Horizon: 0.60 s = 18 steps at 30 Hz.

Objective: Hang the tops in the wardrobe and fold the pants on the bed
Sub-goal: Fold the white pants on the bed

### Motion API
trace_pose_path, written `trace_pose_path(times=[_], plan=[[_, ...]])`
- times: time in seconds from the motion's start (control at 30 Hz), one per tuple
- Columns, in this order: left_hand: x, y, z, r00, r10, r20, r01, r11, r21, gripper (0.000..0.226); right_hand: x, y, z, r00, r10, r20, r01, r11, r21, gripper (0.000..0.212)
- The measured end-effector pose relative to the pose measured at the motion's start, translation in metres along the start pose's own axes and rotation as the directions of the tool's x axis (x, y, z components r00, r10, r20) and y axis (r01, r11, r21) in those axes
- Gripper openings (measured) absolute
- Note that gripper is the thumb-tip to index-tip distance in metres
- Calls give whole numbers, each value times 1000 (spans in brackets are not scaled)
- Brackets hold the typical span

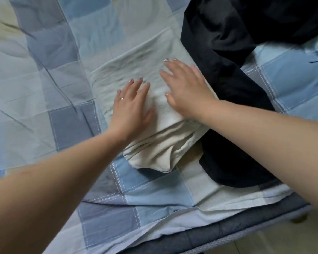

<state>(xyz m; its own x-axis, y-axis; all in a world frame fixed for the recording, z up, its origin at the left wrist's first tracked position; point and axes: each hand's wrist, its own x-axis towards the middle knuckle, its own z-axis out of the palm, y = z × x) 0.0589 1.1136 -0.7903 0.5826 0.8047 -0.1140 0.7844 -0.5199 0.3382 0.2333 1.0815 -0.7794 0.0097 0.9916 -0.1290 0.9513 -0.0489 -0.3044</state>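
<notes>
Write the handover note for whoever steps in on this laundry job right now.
Left hand: open, flat on the cream pants.
Right hand: open, flat on the same pants, beside the left.
Cream pants lie on the checked bed cover, seemingly folded over, being pressed flat.
Dark garment lies crumpled to their right, touching them, untouched by either hand.
Done: cream pants' fold apparently begun.
Left: finish folding; sort the dark garment. The wardrobe is out of view.

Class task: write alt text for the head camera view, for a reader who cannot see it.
Both hands lie flat with straight fingers on cream pants spread on a bed: the left hand near the middle, the right hand beside it. A black garment lies crumpled to the right, touching the pants, on a blue patchwork bedcover.
</notes>
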Motion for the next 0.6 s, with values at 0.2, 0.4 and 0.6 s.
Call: trace_pose_path(times=[0.2,0.4,0.6], plan=[[47,-45,0,989,12,146,-65,928,366,88,55,21,26,987,-26,159,70,958,-278,72],[44,-67,12,936,-317,156,259,916,307,90,52,61,35,950,255,181,-220,956,-194,85],[-21,-38,27,972,145,183,-184,958,222,83,0,31,39,986,-119,113,138,974,-180,77]])
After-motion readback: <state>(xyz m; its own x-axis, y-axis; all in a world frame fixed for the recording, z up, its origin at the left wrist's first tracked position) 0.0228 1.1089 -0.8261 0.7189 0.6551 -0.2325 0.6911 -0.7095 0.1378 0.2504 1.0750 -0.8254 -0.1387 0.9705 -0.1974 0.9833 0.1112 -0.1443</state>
